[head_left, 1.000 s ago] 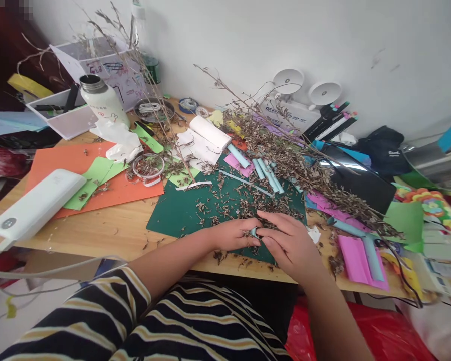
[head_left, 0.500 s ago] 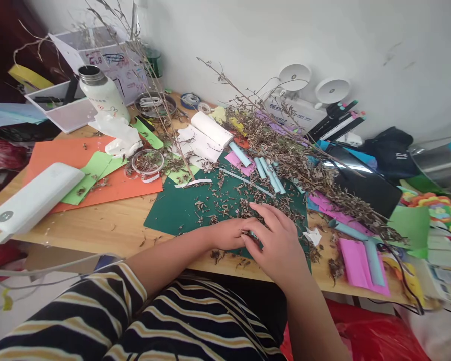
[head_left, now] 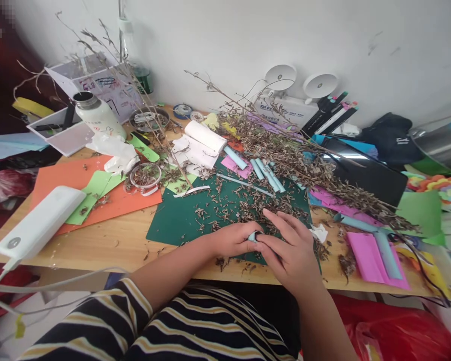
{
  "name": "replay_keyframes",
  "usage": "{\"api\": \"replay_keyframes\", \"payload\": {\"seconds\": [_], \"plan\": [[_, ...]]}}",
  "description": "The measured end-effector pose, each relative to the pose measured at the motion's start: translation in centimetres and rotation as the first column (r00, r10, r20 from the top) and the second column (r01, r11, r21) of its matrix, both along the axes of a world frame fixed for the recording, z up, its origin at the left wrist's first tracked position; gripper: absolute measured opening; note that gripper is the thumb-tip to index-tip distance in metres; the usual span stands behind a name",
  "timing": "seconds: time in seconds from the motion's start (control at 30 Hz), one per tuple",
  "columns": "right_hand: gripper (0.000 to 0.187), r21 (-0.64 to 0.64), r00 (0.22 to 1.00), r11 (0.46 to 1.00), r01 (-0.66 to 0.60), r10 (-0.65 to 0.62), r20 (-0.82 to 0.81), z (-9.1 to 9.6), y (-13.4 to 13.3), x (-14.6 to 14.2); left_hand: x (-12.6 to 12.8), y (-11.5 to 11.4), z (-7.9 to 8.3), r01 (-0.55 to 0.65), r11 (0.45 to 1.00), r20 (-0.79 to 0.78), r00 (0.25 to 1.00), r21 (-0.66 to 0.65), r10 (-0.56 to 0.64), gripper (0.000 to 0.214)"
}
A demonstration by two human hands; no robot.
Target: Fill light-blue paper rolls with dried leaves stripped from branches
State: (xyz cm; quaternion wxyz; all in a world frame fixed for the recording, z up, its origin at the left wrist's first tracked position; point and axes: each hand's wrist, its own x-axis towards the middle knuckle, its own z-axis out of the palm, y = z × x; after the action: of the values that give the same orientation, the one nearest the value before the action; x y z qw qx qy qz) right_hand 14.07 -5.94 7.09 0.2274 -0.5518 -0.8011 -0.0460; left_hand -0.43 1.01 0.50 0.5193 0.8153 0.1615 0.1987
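A short rolled blue paper tube (head_left: 253,235) is in my left hand (head_left: 230,240), its fingers wrapped round it and its round mouth turned upward. My right hand (head_left: 291,248) is beside it, the index fingertip at the tube's mouth and the other fingers spread. Whether a bit of leaf is under that fingertip is hidden. Crumbled dried leaves (head_left: 248,210) lie scattered over the green cutting mat (head_left: 173,218) beneath and beyond my hands. More blue paper tubes (head_left: 268,175) rest at the mat's far side, near a thin pale strip (head_left: 244,184).
A heap of dry branches (head_left: 304,160) spreads across the right back. On the left are a white power bank (head_left: 41,220) with a cable, orange paper (head_left: 135,203), a round clear container (head_left: 146,176) and an uncapped bottle (head_left: 97,115). Pink paper (head_left: 364,258) lies at right.
The tube's mouth, mostly covered by my right fingers before, now shows clearly. My right hand has shifted slightly right and its index finger bends to the tube. The view has shifted a little.
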Motion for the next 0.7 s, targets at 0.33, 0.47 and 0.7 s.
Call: {"api": "replay_keyframes", "payload": {"seconds": [0.33,0.47,0.7], "plan": [[0.021,-0.300,0.979,0.954,-0.006,0.066,0.193,2.1,0.4,-0.1,0.2,-0.2,0.1,0.029,0.999,0.019,0.999,0.019,-0.029,0.056],[0.021,-0.311,0.992,0.945,-0.103,0.076,-0.099,1.5,0.2,0.7,-0.1,0.0,0.1,0.042,0.999,0.051,0.998,-0.029,-0.040,0.052],[0.011,-0.158,0.627,0.984,0.079,-0.172,-0.760,-1.6,1.0,2.8,-0.3,-0.2,0.3,0.064,0.965,0.171,0.985,-0.256,-0.020,0.063]]}}
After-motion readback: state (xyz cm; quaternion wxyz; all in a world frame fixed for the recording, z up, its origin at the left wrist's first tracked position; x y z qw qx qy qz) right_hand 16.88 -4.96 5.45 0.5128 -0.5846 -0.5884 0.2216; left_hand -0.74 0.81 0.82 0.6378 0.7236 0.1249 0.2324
